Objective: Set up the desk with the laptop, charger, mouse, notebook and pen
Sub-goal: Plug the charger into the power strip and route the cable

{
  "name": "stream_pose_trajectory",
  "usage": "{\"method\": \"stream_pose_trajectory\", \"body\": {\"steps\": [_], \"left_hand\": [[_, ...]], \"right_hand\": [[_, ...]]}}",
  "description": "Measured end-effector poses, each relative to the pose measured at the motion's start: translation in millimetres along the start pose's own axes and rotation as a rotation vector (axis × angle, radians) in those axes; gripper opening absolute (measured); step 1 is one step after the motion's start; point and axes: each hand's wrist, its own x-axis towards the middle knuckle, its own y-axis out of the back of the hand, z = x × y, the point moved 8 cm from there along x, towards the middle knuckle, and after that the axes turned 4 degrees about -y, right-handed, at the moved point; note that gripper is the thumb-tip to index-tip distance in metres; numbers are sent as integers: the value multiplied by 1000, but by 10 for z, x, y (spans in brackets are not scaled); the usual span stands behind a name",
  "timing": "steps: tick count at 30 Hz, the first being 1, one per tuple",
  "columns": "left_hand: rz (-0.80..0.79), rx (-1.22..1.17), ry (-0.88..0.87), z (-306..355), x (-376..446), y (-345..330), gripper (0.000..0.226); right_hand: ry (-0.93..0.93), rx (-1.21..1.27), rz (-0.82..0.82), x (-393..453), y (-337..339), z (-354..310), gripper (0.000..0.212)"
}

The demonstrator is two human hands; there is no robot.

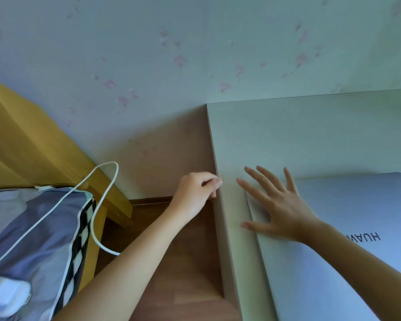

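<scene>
A closed silver laptop lies on the pale desk, at its left front part. My right hand rests flat on the laptop's left corner, fingers spread, holding nothing. My left hand is at the desk's left edge with its fingers pinched together. The white charger cable loops up from the left and passes behind my left forearm toward that hand; its end is hidden in the fingers. A blurred white block, maybe the charger brick, lies at the lower left.
Blue-grey bedding with a checkered border lies at the left on a yellow wooden frame. Brown wood floor shows between the frame and the desk. A wall with pink flower wallpaper stands behind the desk.
</scene>
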Motion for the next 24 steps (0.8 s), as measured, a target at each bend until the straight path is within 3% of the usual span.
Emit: {"method": "stream_pose_trajectory", "body": {"steps": [4,10,15,24], "left_hand": [[-109,59,-72,0,-228,-360,29],[177,88,-251,140,-271,-323,15],[245,310,-402,202,-274,-439,10],[412,263,-445,162,-405,-472,10]], "right_hand": [[-81,44,-51,-105,-78,99,88],[-117,64,-44,-107,-115,133,91],[-95,83,-22,-103,-115,137,87],[-94,108,30,-98,-90,143,88]]}}
